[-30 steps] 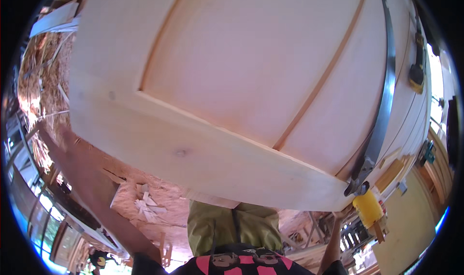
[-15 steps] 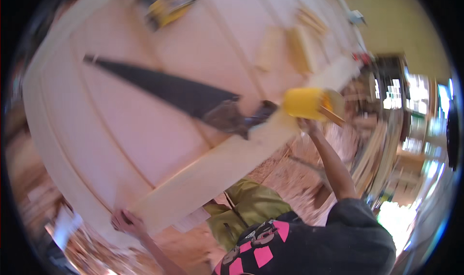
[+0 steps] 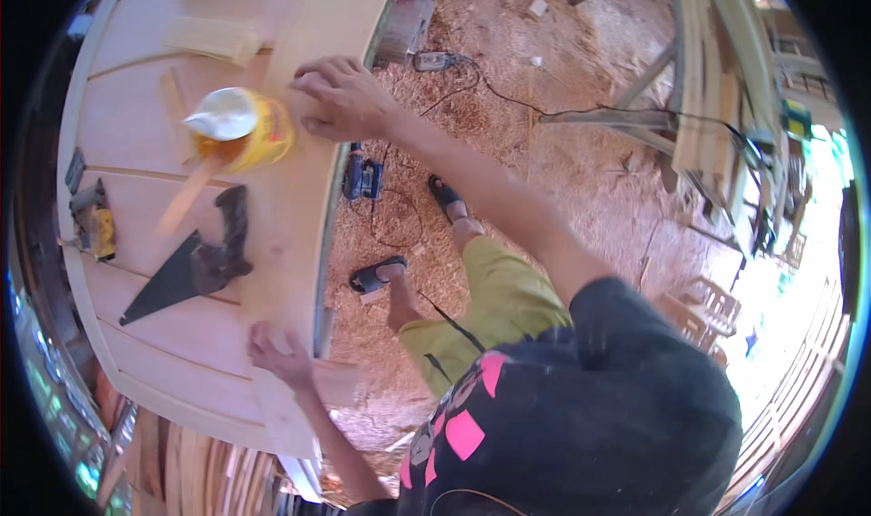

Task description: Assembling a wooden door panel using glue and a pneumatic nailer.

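Note:
My right hand [image 3: 345, 98] is over the long pale board's edge, fingers bent and somewhat apart, with nothing visible in them. Just left of its fingertips is a yellow can [image 3: 270, 133] with a whitish lid folded up; a flat wooden stick [image 3: 189, 198] sticks out of it. The can is slightly blurred. My left hand [image 3: 281, 357] is at the near end of the same board [image 3: 286, 244], fingers spread and partly blurred, gripping nothing. Between the hands, a handsaw [image 3: 177, 280] with a dark blade and dark handle lies on the panel.
The pale panel [image 3: 136, 139] has thin wooden strips across it. Wood offcuts [image 3: 213, 39] lie at its far side, and a yellow-black tool [image 3: 95, 221] at the left. A blue power tool [image 3: 363, 176] and cords lie on the shavings-covered floor. Stacked planks [image 3: 712, 89] stand at right.
The view has swung round, so the panel now appears at left. My right hand, formerly at the yellow can, is now beside it on the board. My left hand remains by the board's near end.

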A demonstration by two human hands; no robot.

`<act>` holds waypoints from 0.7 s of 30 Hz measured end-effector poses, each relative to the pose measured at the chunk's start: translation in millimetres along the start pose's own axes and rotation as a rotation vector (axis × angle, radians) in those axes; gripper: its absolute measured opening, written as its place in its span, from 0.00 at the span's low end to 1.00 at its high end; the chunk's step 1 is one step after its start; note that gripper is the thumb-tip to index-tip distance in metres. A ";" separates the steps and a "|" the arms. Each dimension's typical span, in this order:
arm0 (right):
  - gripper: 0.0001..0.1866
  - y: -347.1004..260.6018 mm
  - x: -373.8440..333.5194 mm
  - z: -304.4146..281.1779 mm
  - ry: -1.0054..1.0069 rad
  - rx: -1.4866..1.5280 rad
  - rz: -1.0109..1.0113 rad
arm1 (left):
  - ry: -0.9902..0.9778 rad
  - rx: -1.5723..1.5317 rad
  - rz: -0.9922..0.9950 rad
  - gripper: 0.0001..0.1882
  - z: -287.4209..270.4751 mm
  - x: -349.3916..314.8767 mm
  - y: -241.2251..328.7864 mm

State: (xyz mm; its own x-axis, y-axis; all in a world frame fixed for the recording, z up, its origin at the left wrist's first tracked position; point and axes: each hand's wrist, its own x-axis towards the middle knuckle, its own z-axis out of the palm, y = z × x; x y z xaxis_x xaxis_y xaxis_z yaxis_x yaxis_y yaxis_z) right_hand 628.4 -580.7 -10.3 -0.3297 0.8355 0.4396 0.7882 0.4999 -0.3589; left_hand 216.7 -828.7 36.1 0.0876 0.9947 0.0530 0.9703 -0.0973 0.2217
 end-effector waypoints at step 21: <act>0.42 -2.6 -375.9 548.8 -0.057 0.990 1.912 | 0.221 0.091 -0.204 0.30 9.6 9.7 18.0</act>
State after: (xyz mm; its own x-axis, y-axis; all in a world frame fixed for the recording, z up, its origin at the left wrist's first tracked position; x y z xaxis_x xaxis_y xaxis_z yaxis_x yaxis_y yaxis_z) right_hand 465.1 -770.8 -626.5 0.3023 0.3240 -0.8964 -0.3632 -0.8304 -0.4226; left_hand 237.2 -820.4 31.3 -0.1523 0.9615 0.2287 0.9799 0.1167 0.1618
